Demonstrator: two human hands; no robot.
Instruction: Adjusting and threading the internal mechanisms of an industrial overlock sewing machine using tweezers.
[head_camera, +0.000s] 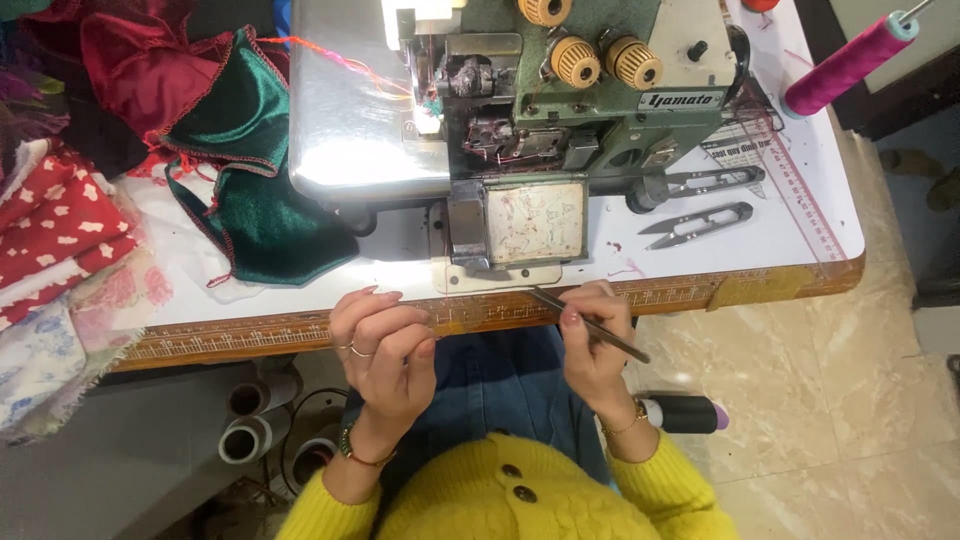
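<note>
Below the green metal overlock machine (590, 90), the right hand (597, 345) is pinching slim steel tweezers (590, 326); the left hand (385, 355) is curling loosely, fingertips together, holding nothing visible.

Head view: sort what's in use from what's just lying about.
In use:
- thin metal tweezers, pinched in the right hand
- left hand, fingers curled, apparently holding nothing
- green overlock sewing machine

Lying about:
- two grey thread snips
- magenta thread cone
- green satin fabric
- red patterned fabric
</note>
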